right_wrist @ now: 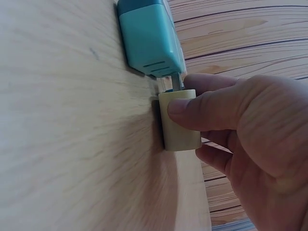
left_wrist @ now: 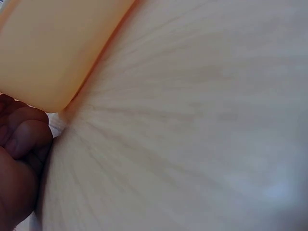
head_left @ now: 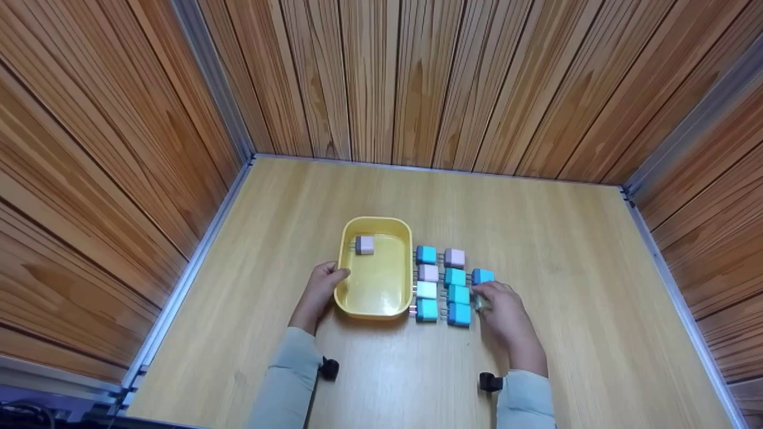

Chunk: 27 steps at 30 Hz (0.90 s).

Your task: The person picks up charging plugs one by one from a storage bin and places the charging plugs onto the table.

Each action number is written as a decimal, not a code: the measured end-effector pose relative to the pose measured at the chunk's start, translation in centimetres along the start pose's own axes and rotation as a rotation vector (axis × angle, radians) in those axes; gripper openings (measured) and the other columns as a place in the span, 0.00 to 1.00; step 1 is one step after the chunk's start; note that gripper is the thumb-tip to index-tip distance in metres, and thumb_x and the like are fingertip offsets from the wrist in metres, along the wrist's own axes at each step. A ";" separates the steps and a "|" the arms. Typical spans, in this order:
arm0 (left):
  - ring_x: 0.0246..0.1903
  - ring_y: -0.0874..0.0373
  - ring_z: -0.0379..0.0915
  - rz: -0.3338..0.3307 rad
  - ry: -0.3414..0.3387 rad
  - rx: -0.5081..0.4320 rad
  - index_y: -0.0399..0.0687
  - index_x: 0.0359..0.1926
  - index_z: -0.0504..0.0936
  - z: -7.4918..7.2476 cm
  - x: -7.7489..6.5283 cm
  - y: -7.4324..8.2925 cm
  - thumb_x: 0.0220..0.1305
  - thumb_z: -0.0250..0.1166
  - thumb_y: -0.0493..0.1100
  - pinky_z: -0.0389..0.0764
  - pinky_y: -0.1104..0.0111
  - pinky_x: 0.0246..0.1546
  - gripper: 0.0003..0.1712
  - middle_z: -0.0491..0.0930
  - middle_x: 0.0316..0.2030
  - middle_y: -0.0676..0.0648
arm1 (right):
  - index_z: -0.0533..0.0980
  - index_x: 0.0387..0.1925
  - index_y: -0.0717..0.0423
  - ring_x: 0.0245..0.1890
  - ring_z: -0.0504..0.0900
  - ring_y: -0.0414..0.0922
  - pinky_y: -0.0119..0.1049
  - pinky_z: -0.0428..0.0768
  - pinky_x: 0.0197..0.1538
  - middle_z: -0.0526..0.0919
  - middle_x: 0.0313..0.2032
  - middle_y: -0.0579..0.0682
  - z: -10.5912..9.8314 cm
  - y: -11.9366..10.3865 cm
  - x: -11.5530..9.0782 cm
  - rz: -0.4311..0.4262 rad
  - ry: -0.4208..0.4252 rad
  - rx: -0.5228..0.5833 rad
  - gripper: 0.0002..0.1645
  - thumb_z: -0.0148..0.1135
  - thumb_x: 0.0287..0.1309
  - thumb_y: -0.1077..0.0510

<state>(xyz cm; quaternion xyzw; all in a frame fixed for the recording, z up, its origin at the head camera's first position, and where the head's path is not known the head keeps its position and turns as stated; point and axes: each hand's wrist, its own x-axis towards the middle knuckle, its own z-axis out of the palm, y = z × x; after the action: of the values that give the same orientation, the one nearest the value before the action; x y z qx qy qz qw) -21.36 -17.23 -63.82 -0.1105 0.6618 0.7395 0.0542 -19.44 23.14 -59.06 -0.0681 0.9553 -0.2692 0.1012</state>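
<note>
My left hand point(head_left: 317, 293) grips the left rim of a yellow plastic tray point(head_left: 381, 283). In the left wrist view the curled fingers point(left_wrist: 31, 130) sit against the tray's outer wall point(left_wrist: 53, 62). Inside the tray lies one lavender charger plug point(head_left: 365, 245). To the right, my right hand point(head_left: 508, 316) pinches a cream-yellow charger plug point(right_wrist: 179, 126) between thumb and fingers at the table surface. Its prongs are hidden. Just beside it in the right wrist view is a teal charger plug point(right_wrist: 150, 41). A blue plug point(head_left: 483, 276) lies just beyond my right fingertips.
Several blue, teal, lavender and pale charger plugs stand in columns right of the tray, among them a pale mint one point(head_left: 426, 290) and a lavender one point(head_left: 454, 258). Wood-panelled walls point(head_left: 417, 83) enclose the wooden table point(head_left: 566, 250) at the back and both sides.
</note>
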 end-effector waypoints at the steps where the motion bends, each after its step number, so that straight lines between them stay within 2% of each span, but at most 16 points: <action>1: 0.24 0.56 0.78 0.000 0.001 0.000 0.25 0.38 0.78 0.0 0.0 0.0 0.64 0.61 0.40 0.79 0.69 0.25 0.16 0.81 0.27 0.43 | 0.77 0.65 0.55 0.73 0.64 0.60 0.60 0.62 0.73 0.74 0.67 0.56 0.0 0.0 0.0 -0.003 0.002 0.000 0.31 0.62 0.61 0.73; 8: 0.24 0.55 0.77 -0.014 0.008 0.010 0.28 0.35 0.79 0.0 0.1 0.1 0.64 0.61 0.40 0.78 0.69 0.24 0.14 0.81 0.26 0.43 | 0.76 0.65 0.54 0.72 0.65 0.59 0.59 0.63 0.72 0.75 0.66 0.55 0.0 0.0 0.0 -0.010 0.008 0.000 0.31 0.63 0.61 0.72; 14: 0.23 0.55 0.75 -0.039 0.017 0.025 0.37 0.28 0.77 0.0 0.2 0.1 0.64 0.62 0.40 0.76 0.69 0.23 0.10 0.79 0.25 0.44 | 0.77 0.65 0.55 0.71 0.66 0.60 0.59 0.64 0.72 0.75 0.66 0.56 0.1 -0.1 0.0 -0.026 0.016 -0.010 0.30 0.64 0.61 0.71; 18: 0.23 0.56 0.74 -0.045 0.015 0.036 0.40 0.27 0.75 0.0 0.2 0.2 0.64 0.62 0.41 0.75 0.70 0.22 0.11 0.78 0.25 0.45 | 0.76 0.65 0.54 0.71 0.66 0.59 0.59 0.64 0.72 0.75 0.66 0.56 0.2 -0.1 -0.1 -0.028 0.016 -0.011 0.29 0.64 0.63 0.70; 23: 0.22 0.57 0.74 -0.044 0.012 0.043 0.42 0.26 0.75 0.0 0.1 0.3 0.64 0.62 0.42 0.74 0.70 0.21 0.11 0.77 0.23 0.47 | 0.76 0.66 0.53 0.72 0.65 0.59 0.59 0.64 0.72 0.73 0.68 0.55 0.3 -0.1 -0.3 -0.014 0.013 0.002 0.29 0.63 0.64 0.70; 27: 0.20 0.58 0.73 -0.022 0.020 0.023 0.44 0.22 0.72 0.1 0.0 0.3 0.63 0.63 0.40 0.73 0.70 0.20 0.13 0.75 0.21 0.48 | 0.76 0.65 0.55 0.71 0.65 0.59 0.60 0.63 0.72 0.74 0.67 0.57 0.4 -0.1 -0.3 -0.034 0.033 -0.003 0.29 0.62 0.62 0.71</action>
<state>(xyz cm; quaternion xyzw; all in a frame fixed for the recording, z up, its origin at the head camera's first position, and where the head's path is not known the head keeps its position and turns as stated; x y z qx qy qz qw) -21.46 -17.16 -63.57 -0.1245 0.6695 0.7301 0.0568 -19.07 22.93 -59.32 -0.0801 0.9560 -0.2704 0.0805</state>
